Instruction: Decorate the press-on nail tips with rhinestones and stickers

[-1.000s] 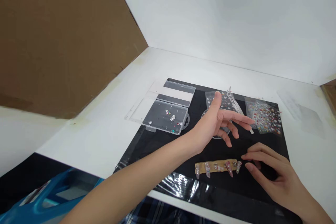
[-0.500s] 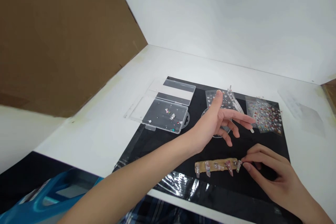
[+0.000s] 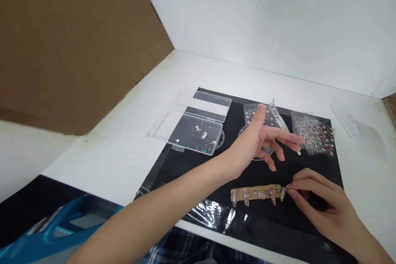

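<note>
My left hand [image 3: 261, 142] hovers over the middle of the mat with its fingers spread and nothing in them. Below it lies a tan strip [image 3: 255, 192] that bears several decorated false nails [image 3: 246, 197]. At the strip's right end, the thumb and forefinger of my right hand [image 3: 320, 202] pinch the edge of the last false nail [image 3: 282, 193]. Partly hidden behind my left hand are a round clear dish [image 3: 262, 156], a sheet of stickers [image 3: 252, 112] and tweezers [image 3: 280, 120].
An open clear plastic case [image 3: 188, 132] with small charms lies on the black mat [image 3: 173, 175] at left. A colourful sticker sheet [image 3: 320, 134] lies at right, with clear plastic sheets [image 3: 368, 136] beyond. A brown board [image 3: 77, 45] stands at far left; a blue object [image 3: 58, 231] is below.
Both hands hold nearly the same pose. The whole view has shifted slightly, with the mat and its things a little higher and further right in the picture.
</note>
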Demonstrator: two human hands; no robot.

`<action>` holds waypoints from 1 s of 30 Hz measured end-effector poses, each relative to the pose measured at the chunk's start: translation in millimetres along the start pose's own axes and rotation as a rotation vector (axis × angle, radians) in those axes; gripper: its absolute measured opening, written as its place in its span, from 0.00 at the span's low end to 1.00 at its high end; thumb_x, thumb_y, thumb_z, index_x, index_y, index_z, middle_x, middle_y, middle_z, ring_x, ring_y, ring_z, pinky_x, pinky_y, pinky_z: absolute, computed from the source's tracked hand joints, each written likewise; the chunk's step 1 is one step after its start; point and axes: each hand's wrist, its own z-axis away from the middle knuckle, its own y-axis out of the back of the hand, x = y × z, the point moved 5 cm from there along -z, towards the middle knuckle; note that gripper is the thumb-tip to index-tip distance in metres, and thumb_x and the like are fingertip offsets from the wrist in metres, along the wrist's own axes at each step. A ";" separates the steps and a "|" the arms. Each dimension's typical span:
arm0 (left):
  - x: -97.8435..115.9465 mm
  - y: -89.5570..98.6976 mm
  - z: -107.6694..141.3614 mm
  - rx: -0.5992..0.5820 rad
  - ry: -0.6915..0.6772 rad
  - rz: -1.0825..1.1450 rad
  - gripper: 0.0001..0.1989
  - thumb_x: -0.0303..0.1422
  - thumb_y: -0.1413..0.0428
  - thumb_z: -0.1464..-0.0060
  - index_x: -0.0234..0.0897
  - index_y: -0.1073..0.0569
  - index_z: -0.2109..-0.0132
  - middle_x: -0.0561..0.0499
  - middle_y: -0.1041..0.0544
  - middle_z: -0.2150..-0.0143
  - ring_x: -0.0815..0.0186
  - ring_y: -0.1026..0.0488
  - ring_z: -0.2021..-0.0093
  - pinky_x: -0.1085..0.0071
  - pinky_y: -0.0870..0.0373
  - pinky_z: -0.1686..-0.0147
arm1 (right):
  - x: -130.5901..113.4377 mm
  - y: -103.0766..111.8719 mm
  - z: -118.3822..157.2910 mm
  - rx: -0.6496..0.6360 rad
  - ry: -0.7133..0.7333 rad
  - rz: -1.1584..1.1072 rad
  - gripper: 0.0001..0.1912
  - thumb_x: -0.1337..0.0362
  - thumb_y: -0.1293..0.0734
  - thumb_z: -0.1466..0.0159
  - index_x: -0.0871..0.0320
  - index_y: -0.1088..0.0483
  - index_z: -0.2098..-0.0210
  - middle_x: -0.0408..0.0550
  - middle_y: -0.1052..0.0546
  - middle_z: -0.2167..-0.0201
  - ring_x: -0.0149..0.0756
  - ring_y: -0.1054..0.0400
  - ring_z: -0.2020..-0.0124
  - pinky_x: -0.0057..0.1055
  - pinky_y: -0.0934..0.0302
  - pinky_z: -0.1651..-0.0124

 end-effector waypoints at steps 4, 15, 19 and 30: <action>-0.7 0.3 0.5 -0.010 -0.015 0.000 0.53 0.59 0.78 0.23 0.28 0.14 0.51 0.33 0.18 0.51 0.64 0.28 0.65 0.75 0.25 0.73 | -1.8 0.7 -0.6 0.010 0.011 0.011 0.07 0.69 0.29 0.27 0.51 0.20 0.59 0.45 0.19 0.67 0.31 0.22 0.71 0.20 0.28 0.69; -1.6 0.5 0.8 -0.010 -0.007 -0.023 0.54 0.61 0.77 0.24 0.26 0.15 0.47 0.31 0.18 0.48 0.65 0.28 0.64 0.76 0.24 0.71 | -4.5 2.4 1.0 0.026 0.089 0.124 0.07 0.70 0.30 0.27 0.52 0.20 0.55 0.46 0.18 0.64 0.30 0.20 0.66 0.20 0.25 0.63; -0.9 0.2 1.4 -0.013 -0.011 -0.029 0.55 0.60 0.78 0.24 0.24 0.16 0.47 0.32 0.18 0.49 0.66 0.29 0.65 0.77 0.25 0.72 | -5.4 3.1 3.5 0.020 0.099 0.141 0.10 0.71 0.31 0.26 0.51 0.20 0.52 0.45 0.19 0.63 0.28 0.21 0.65 0.19 0.26 0.62; -3.6 1.7 0.5 -0.037 -0.042 -0.001 0.51 0.67 0.66 0.26 0.26 0.15 0.48 0.35 0.17 0.49 0.66 0.29 0.64 0.77 0.25 0.71 | -5.1 2.5 3.9 -0.001 0.107 0.141 0.13 0.72 0.32 0.26 0.50 0.20 0.49 0.44 0.19 0.62 0.27 0.21 0.64 0.19 0.25 0.60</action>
